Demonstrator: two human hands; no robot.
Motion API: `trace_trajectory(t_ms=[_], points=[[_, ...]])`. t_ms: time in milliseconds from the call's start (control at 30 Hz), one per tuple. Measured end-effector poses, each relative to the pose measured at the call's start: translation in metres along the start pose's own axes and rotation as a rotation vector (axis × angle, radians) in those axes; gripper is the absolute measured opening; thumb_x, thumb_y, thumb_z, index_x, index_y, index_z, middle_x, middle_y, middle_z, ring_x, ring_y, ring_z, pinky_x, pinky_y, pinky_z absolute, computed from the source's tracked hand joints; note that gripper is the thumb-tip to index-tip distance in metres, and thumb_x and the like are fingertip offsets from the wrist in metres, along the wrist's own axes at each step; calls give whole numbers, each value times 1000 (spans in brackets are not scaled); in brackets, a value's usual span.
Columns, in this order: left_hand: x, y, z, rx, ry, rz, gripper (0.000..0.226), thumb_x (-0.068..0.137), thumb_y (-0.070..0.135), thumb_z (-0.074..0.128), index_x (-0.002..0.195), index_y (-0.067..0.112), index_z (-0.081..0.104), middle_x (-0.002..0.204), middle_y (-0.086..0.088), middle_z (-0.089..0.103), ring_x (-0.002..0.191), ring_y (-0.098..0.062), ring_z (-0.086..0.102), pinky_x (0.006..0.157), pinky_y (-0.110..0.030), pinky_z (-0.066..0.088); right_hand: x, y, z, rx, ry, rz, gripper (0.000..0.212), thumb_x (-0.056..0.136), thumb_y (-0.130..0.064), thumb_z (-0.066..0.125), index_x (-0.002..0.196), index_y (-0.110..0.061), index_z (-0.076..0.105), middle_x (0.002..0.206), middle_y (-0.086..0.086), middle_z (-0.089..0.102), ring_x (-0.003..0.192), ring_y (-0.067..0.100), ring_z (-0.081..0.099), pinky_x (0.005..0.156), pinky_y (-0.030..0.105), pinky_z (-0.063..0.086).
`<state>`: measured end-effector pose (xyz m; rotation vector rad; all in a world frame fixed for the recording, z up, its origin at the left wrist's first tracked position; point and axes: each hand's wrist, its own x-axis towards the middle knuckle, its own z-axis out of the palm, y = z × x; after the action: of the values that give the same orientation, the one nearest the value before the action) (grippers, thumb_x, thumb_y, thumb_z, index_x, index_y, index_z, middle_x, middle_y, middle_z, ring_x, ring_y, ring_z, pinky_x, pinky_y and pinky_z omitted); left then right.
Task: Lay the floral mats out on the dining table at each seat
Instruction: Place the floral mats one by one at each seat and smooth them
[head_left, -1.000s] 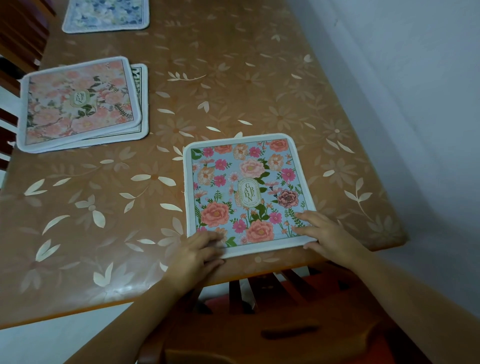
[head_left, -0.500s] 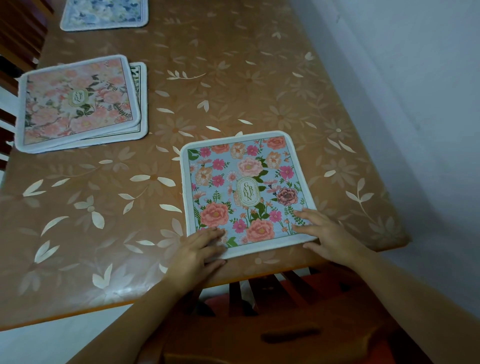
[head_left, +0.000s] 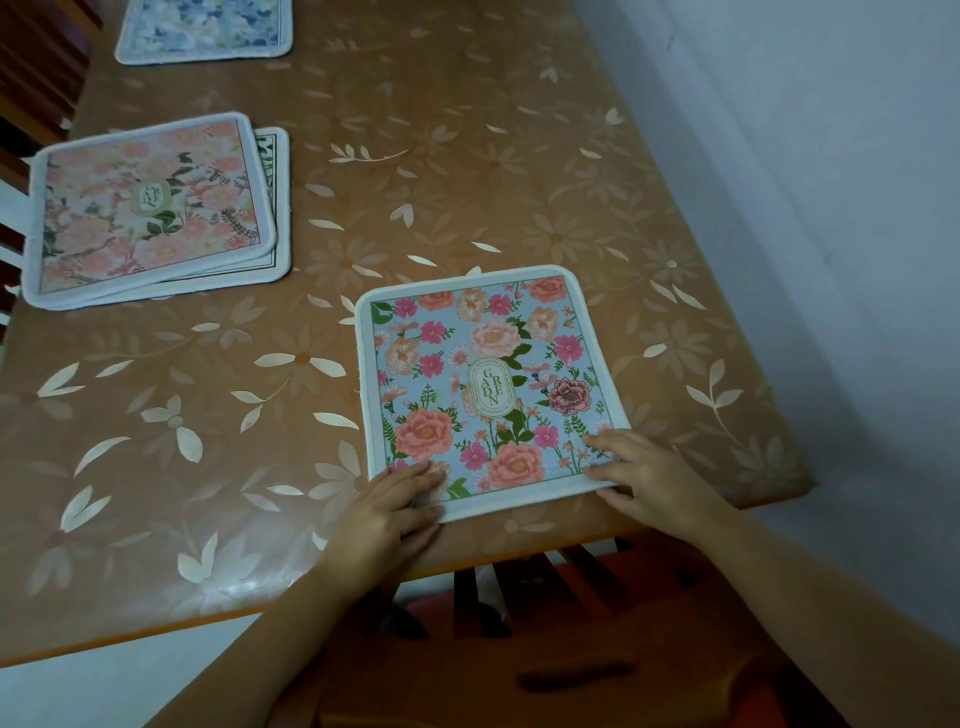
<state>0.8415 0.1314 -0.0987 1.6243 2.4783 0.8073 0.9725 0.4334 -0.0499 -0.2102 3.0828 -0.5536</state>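
On the table edge, blue floral mat (head_left: 488, 384), left hand (head_left: 395, 499) and right hand (head_left: 649, 473) flat on its near corners

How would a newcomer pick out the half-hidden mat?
On the brown flower-patterned table, look to its left side, where two mats lie stacked. It is the lower mat, peeking out right of the pink mat; unlike its neighbours, only a white rim with dark lines shows.

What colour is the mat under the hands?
Light blue mat with pink and peach flowers, white border; seen in the head view.
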Motion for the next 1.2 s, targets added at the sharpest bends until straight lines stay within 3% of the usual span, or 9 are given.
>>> trace_trajectory(t_ms=[267,533,633,767,900,1000,1067,1133,1200], points=[[-2,-3,4,22,13,47,44,94,36,39,85,11,74,115,-13,64,112,-31,55,89,-57,45,3,-5,3,-168,-23,-137,26,50,-3,85,72,-7,71,89,10,72,79,24,67,50,29,55],[-1,-2,6,-8,62,31,45,93,38,40,80,11,74,110,-12,67,108,-31,58,88,-57,46,2,-7,5,-141,-25,-143,22,50,2,84,63,-5,67,84,11,71,74,24,67,49,27,55],[0,-2,5,-26,73,15,47,93,39,39,80,10,74,108,-11,68,107,-31,59,86,-57,47,2,-8,4,-134,-4,-130,22,51,0,84,63,-6,66,86,11,71,76,23,67,52,25,54],[1,-2,3,-45,109,-2,52,94,39,36,79,7,73,105,-12,69,104,-32,60,85,-58,47,2,-8,6,-148,-1,-118,29,54,-10,85,78,-5,68,94,13,70,84,25,67,61,32,58],[0,-2,1,-29,74,15,50,95,38,36,80,6,72,107,-14,67,105,-34,59,86,-58,46,5,-9,7,-170,24,-108,34,53,-6,84,84,-5,69,97,12,70,88,27,66,68,37,57],[-2,1,-3,-6,22,-19,46,93,41,39,88,9,72,117,-14,63,111,-32,55,91,-57,43,5,-8,7,-169,32,-83,38,52,-6,84,87,-6,70,101,14,69,92,29,66,70,39,56],[0,4,-6,51,-47,-69,42,87,43,47,104,11,68,126,-13,56,119,-32,49,94,-59,36,4,-7,5,-138,4,-47,41,54,-7,86,91,-6,70,105,16,68,98,32,64,68,45,58],[3,6,-7,116,-150,-117,48,84,41,53,123,13,55,137,-12,45,127,-33,36,98,-61,27,4,-5,4,-138,-43,-9,44,55,-10,86,96,-7,69,110,17,66,103,34,61,68,50,58],[8,6,-7,165,-242,-134,59,86,42,54,137,17,37,145,-10,29,133,-35,22,101,-62,17,4,-5,5,-129,-104,34,48,64,-17,83,108,-9,65,121,16,61,113,35,54,78,53,54]])
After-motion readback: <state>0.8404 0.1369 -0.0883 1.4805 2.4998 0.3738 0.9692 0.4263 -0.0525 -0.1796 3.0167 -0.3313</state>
